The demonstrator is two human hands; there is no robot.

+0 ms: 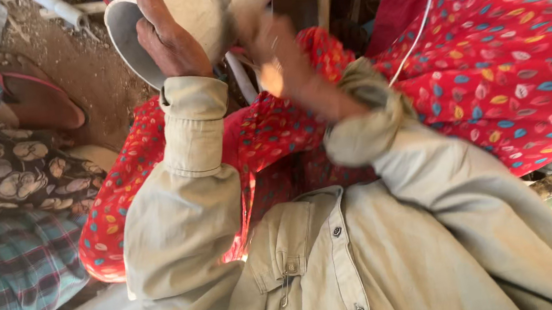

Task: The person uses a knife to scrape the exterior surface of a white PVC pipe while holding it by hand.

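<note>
Nearest the camera is the person's own beige buttoned shirt [345, 272], both sleeves reaching up and away. The left hand [170, 46] wraps its grip around the rim of a wide pale pipe [204, 11], steadying it at a tilt above the lap. The right hand [283, 64] is blurred just beside the pipe; its grip cannot be told. A red patterned cloth [501, 60] lies beneath. At the far left, someone else's sandalled foot [37, 99] rests on dirt ground [93, 72], crowding that side.
</note>
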